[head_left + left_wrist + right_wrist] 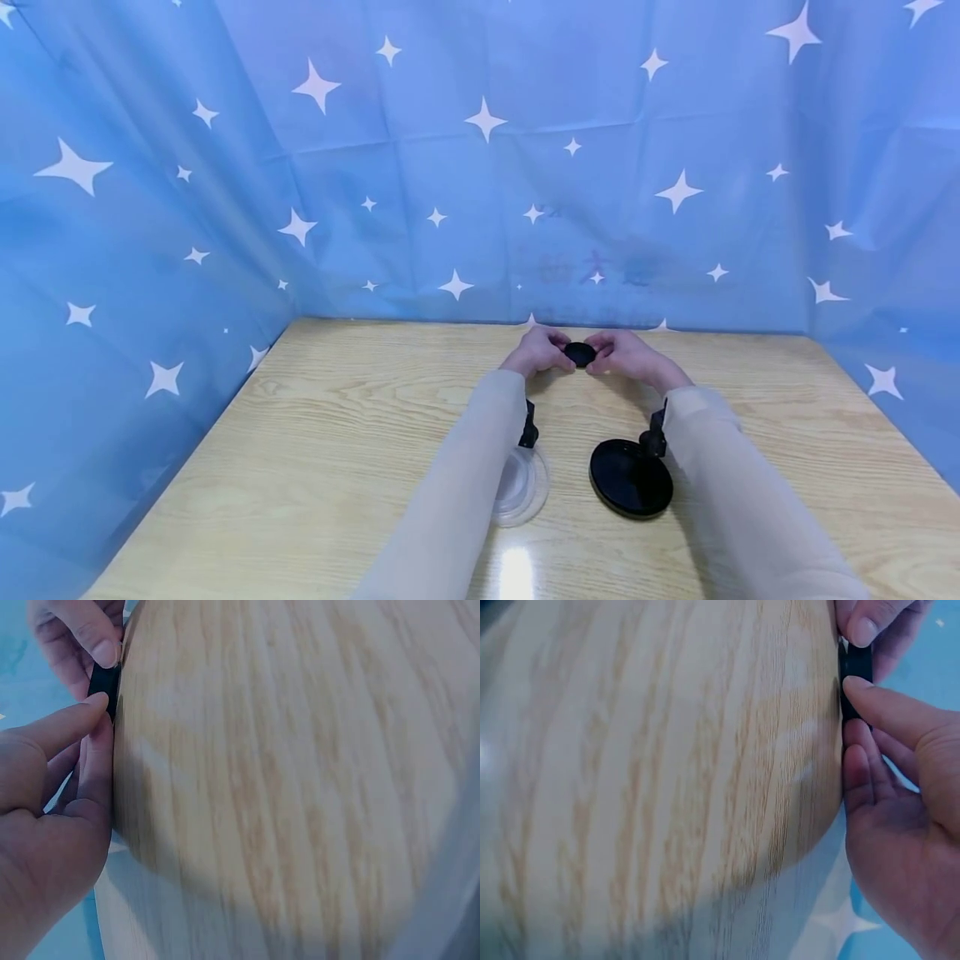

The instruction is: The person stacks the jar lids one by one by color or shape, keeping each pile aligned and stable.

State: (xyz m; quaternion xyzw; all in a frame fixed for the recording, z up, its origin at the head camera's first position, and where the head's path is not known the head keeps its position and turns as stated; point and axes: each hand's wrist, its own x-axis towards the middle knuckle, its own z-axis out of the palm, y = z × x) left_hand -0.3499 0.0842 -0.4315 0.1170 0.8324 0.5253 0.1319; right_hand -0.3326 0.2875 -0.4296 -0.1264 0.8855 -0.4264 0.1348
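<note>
Near the far edge of the wooden table, a small round black disc (580, 354) lies flat between both hands. My left hand (542, 350) pinches its left side, with thumb and fingers at the rim. From the opposite side my right hand (626, 357) grips it the same way. Seen edge-on in the left wrist view, the black disc (105, 684) has a low, straight side wall close over the wood. The right wrist view shows the thumb of my right hand (907, 772) on that wall.
Closer to me on the table (337, 467), a larger round black lid-like piece (632, 479) lies by the right forearm. A clear round plastic piece (536, 492) is partly hidden under the left sleeve. A blue star-patterned curtain (480, 183) hangs behind the far edge.
</note>
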